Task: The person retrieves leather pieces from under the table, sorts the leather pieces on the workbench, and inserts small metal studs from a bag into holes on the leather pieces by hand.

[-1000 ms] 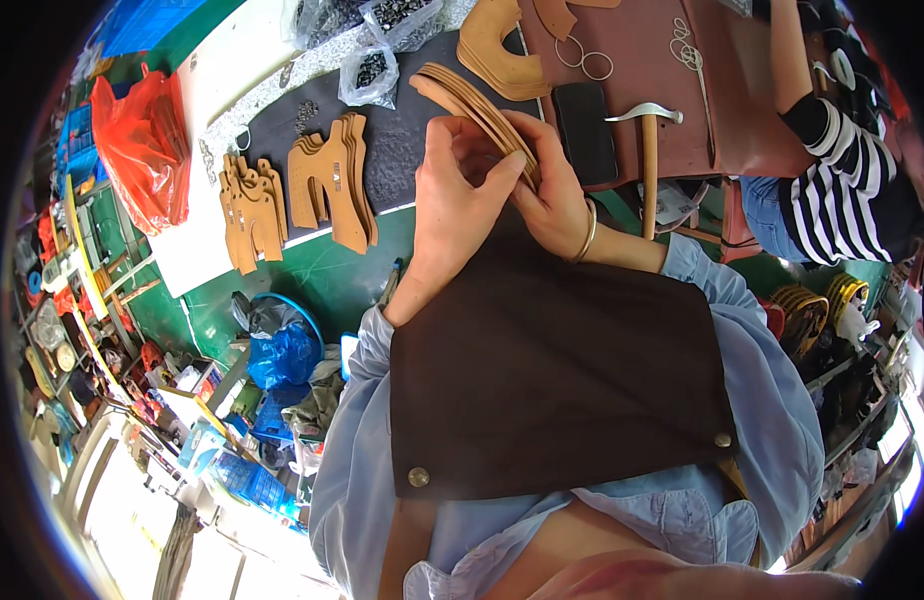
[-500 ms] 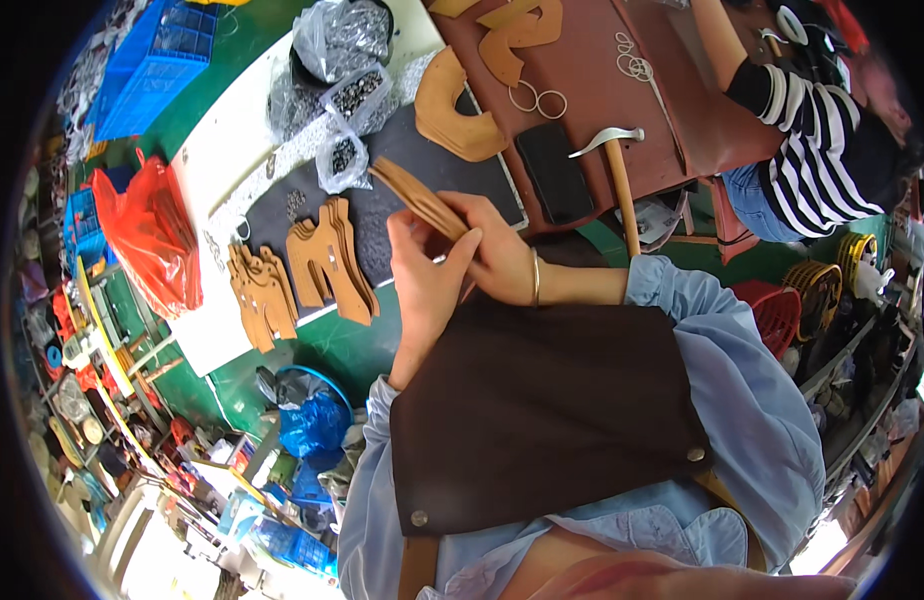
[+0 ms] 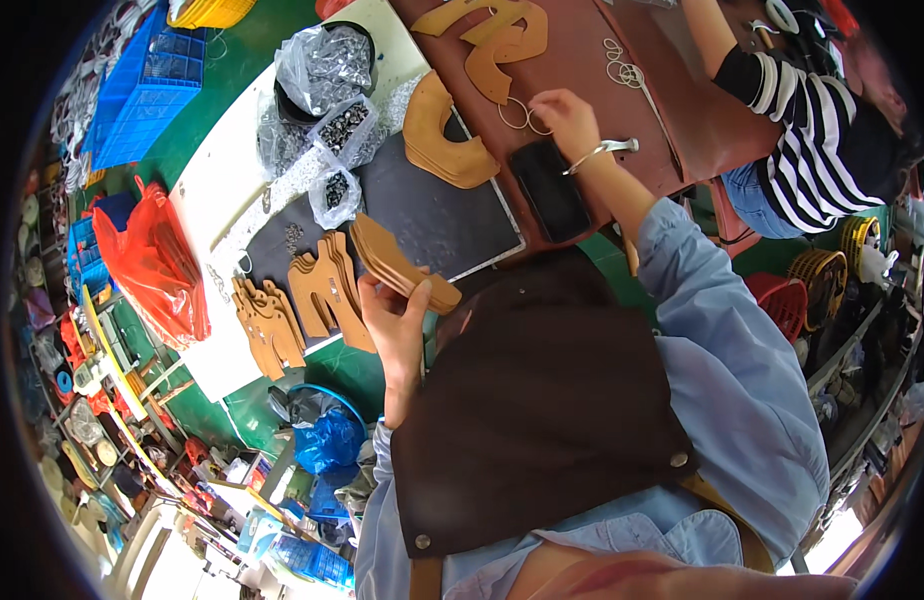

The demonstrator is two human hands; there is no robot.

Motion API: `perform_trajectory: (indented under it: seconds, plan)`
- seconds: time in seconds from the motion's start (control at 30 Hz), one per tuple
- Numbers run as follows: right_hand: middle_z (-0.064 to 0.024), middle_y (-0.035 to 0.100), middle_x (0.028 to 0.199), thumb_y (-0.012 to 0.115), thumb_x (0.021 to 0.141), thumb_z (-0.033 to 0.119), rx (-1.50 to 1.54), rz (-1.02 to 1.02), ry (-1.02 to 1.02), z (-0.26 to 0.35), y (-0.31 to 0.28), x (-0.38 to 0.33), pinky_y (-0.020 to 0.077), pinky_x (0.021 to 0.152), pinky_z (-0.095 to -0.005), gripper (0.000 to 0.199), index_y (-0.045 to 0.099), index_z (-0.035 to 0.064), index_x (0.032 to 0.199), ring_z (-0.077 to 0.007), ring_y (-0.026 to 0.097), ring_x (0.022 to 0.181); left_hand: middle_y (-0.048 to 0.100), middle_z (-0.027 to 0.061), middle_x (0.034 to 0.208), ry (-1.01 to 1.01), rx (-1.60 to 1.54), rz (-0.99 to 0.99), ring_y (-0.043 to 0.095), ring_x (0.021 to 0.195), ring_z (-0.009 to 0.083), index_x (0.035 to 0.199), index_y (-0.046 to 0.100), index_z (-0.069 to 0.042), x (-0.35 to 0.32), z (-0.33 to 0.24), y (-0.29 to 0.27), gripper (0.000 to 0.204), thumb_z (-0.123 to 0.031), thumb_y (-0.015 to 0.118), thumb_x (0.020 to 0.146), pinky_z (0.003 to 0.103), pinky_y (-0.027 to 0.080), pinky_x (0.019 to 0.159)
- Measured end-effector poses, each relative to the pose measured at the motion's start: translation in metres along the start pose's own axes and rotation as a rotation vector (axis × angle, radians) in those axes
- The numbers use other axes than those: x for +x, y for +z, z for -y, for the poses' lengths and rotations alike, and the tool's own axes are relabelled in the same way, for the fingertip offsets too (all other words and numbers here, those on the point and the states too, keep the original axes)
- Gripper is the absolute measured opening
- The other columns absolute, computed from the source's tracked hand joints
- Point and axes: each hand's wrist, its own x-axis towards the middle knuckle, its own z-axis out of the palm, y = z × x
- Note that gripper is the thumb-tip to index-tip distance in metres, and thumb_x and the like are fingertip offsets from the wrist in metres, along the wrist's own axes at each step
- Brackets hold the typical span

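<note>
My left hand (image 3: 394,325) grips a stack of curved tan leather pieces (image 3: 397,262), thumb on the near side, just over the edge of the dark work mat (image 3: 447,222). Across the brown table, my right hand (image 3: 570,122) reaches out with its fingers pinched at one of two pale rubber bands (image 3: 512,113). That arm passes over the hammer (image 3: 622,145) and hides part of it. A black phone (image 3: 550,190) lies beside my right forearm. Other stacks of cut tan pieces (image 3: 327,290) rest on the mat near my left hand.
Curved tan pieces (image 3: 444,140) lie at the mat's far edge. Bags of small metal parts (image 3: 337,190) and a plastic-lined bucket (image 3: 327,70) stand on the white table. A red bag (image 3: 152,265) is at left. A co-worker in a striped sleeve (image 3: 817,130) sits at right.
My right hand has let go of the leather stack and moved forward and right to the rubber bands. The stack stays in my left hand, lower and tilted differently.
</note>
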Motion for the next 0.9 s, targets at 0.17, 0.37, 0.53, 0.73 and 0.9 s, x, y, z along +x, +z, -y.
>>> perform_trajectory:
  seconds: [0.17,0.37,0.53,0.73,0.9]
  plan:
    - [-0.0089,0.066,0.083,0.063,0.074,0.016,-0.209,-0.133,0.089,-0.032,-0.012,0.032,0.0486,0.071,-0.0315,0.018,0.063,0.0041,0.088,-0.0214,0.063,0.078,0.06,0.0189,0.099,-0.064,-0.001,-0.018,0.059,0.092,0.0209,0.108,0.035,-0.001,-0.003,0.002,-0.004,0.039,0.008,0.057,0.077,0.03,0.047,0.082]
    - [-0.01,0.062,0.085,0.065,0.073,0.014,-0.561,-0.087,-0.201,-0.04,0.004,0.041,0.0468,0.073,-0.0343,0.018,0.061,0.006,0.088,-0.0244,0.059,0.084,0.059,0.0192,0.1,-0.074,0.004,-0.001,0.059,0.092,0.0213,0.11,0.034,0.001,0.001,0.001,-0.001,0.041,0.008,0.057,0.077,0.03,0.047,0.083]
    - [-0.0088,0.059,0.092,0.069,0.069,0.024,-0.899,0.034,-0.364,-0.03,0.054,0.054,0.0444,0.075,-0.0368,0.037,0.054,0.0089,0.1,-0.026,0.054,0.09,0.059,0.0188,0.1,-0.094,0.004,0.029,0.058,0.093,0.0213,0.11,0.034,0.001,0.002,0.007,-0.001,0.041,0.008,0.057,0.077,0.03,0.047,0.083]
    - [-0.0112,0.062,0.085,0.067,0.071,0.031,-1.098,0.134,-0.281,-0.021,0.082,0.071,0.0418,0.07,-0.0397,0.043,0.05,0.0057,0.102,-0.029,0.056,0.087,0.059,0.0181,0.1,-0.109,0.032,0.022,0.058,0.091,0.0203,0.109,0.035,0.0,0.001,0.001,0.001,0.04,0.008,0.056,0.076,0.03,0.046,0.084]
    - [-0.0101,0.064,0.082,0.061,0.076,0.024,-0.532,0.049,-0.225,-0.035,0.038,0.098,0.0446,0.072,-0.0438,0.023,0.056,0.0153,0.097,-0.0305,0.062,0.077,0.059,0.0178,0.099,-0.125,0.013,-0.038,0.058,0.092,0.0207,0.11,0.036,0.001,0.006,0.003,-0.008,0.04,0.008,0.057,0.076,0.03,0.046,0.083]
